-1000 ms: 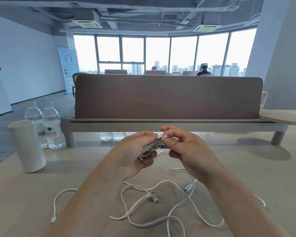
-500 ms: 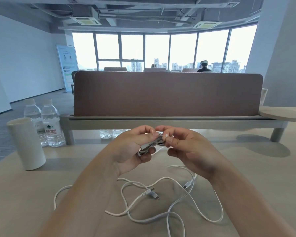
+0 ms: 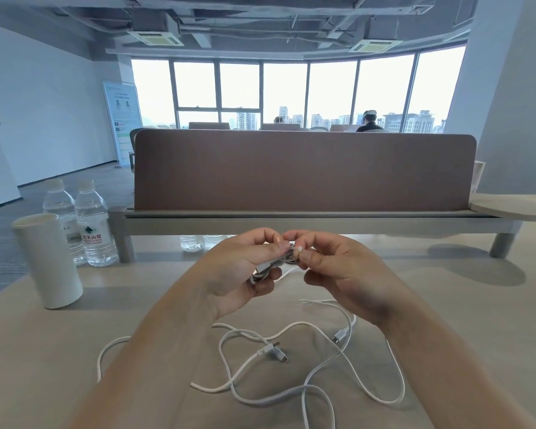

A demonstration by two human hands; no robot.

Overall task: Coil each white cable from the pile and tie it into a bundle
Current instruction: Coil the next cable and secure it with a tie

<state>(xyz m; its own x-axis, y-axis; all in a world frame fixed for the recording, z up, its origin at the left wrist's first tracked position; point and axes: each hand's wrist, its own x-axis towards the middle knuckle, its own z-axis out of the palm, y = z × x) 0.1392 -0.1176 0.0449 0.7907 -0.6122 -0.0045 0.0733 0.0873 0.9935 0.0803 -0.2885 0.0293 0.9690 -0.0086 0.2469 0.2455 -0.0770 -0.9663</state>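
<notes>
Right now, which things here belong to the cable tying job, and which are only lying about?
Belong to the job:
- coiled cable, gripped by left hand, pinched by right hand
- loose white cables on the table

Lying about:
- paper cup
- water bottles
- brown divider

A pale wooden worktop (image 3: 44, 351) runs up to a brown divider panel (image 3: 304, 171) set on a grey rail with short round legs. Beyond it, a curved row of tall windows (image 3: 285, 85) lets in bright daylight, with city towers outside. The bare ceiling (image 3: 260, 29) shows ducts and two air units. A white wall (image 3: 44, 113) and a standing sign (image 3: 123, 119) are on the left above grey carpet (image 3: 0, 249). A broad white pillar (image 3: 508, 103) stands on the right.
</notes>
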